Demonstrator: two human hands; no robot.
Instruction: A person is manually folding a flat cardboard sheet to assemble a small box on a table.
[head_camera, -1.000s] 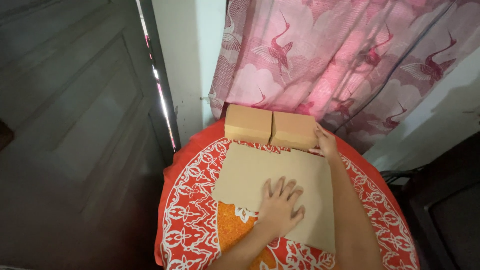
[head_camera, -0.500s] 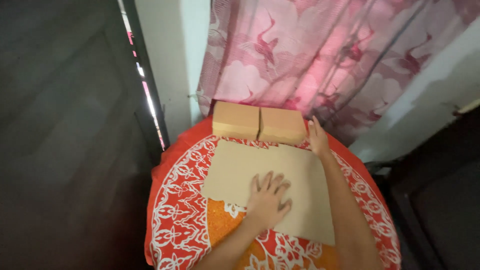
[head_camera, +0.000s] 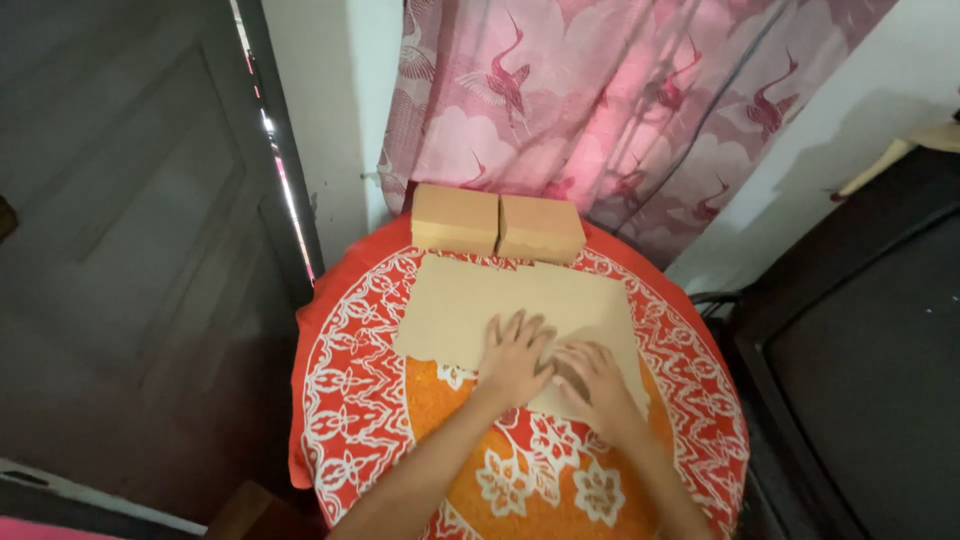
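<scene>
Head view, looking down on a round desk (head_camera: 350, 400) draped in an orange cloth (head_camera: 520, 470) with white floral patterns. A flat sheet of tan cardboard (head_camera: 470, 305) lies on the cloth, covering the far half of the desk. The left hand (head_camera: 515, 358) rests palm down on the near edge of the cardboard, fingers spread and extended, gripping nothing. The right hand (head_camera: 592, 385) lies just beside it, touching it, also flat on the cardboard with fingers loosely open and nothing held. Beyond the cardboard, at its far edge, two closed brown boxes (head_camera: 497, 222) stand side by side, touching each other. Behind the boxes hangs a pink curtain (head_camera: 620, 100) printed with birds. A dark door (head_camera: 130, 220) stands left of the cardboard; dark furniture (head_camera: 860, 370) stands to its right.
</scene>
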